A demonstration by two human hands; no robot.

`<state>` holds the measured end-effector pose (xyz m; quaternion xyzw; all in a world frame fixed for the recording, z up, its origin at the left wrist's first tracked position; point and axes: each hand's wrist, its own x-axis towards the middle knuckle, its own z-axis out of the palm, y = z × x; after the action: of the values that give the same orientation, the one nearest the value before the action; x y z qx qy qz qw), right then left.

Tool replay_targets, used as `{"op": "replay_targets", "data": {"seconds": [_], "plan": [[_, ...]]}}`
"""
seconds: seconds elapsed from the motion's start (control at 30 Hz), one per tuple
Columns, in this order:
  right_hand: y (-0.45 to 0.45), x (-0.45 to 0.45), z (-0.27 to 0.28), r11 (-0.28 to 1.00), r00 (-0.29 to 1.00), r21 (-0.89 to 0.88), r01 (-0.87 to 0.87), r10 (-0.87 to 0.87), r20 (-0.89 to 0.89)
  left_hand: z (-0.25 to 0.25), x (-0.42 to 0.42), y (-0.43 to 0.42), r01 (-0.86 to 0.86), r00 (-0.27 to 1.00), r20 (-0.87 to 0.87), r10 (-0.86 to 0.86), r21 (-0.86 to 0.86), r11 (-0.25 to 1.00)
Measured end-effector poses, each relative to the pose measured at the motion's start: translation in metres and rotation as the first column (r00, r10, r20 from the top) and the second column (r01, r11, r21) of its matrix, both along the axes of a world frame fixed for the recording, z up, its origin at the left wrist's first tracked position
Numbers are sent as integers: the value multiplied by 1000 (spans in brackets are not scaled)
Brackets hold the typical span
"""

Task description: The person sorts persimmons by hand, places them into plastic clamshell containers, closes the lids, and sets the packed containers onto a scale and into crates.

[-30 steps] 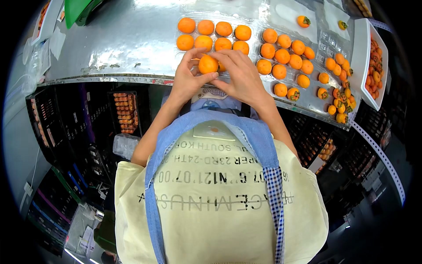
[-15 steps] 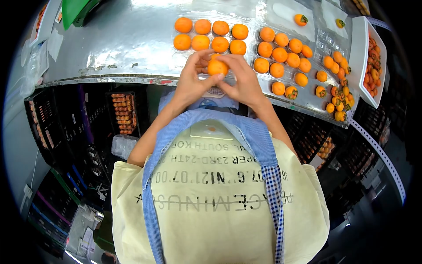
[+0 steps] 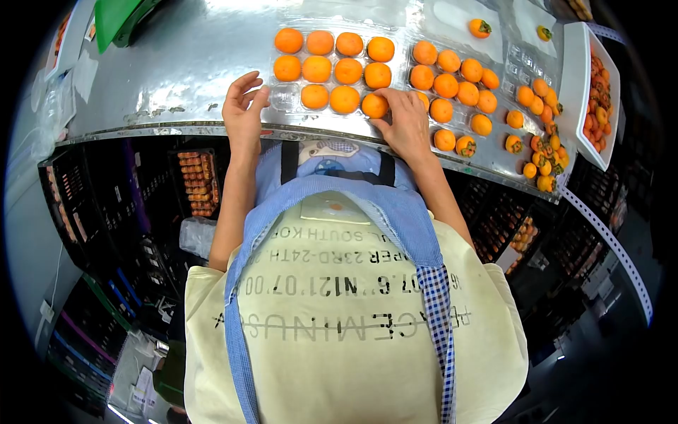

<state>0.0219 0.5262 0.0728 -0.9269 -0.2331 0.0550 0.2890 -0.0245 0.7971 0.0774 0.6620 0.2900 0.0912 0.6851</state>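
Observation:
A clear plastic tray holds orange persimmons in rows, their smooth undersides up. Its front left cell is bare. My right hand has thumb and fingertips around the right side of a persimmon at the front right corner of this tray. At the tray's front left, my left hand is open, fingers apart and holding nothing. Beside my right hand, a second clear tray carries more persimmons, and a few loose ones sit along its near side.
Loose persimmons lie heaped at the right end of the metal table. A white crate full of fruit stands beyond them. At the back left is a green object. Black crates stand below the front edge.
My hands have moved apart from around one persimmon, the left going left and the right staying over the tray's right side. Three persimmons now show in the front row, previously covered by my hands.

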Motion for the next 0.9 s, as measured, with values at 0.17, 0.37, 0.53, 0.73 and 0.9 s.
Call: {"op": "replay_targets", "data": {"seconds": [0.17, 0.37, 0.53, 0.73, 0.9], "plan": [[1, 2, -4, 999, 999, 26, -32, 32, -3, -11, -8, 15, -57, 998, -29, 57, -27, 998], [4, 8, 3, 998, 997, -34, -52, 50, -65, -22, -12, 16, -45, 998, -39, 45, 16, 999], [5, 11, 2, 996, 995, -11, -87, 87, -39, -4, -6, -9, 278, 955, -90, -282, 596, 753], [4, 12, 5, 996, 997, 35, -77, 77, -14, -16, 8, -35, 385, 862, -129, -491, 796, 467], [2, 9, 3, 993, 998, 99, -60, 58, 30, -16, -1, -35, 431, 865, -202, -459, 768, 475]]}}
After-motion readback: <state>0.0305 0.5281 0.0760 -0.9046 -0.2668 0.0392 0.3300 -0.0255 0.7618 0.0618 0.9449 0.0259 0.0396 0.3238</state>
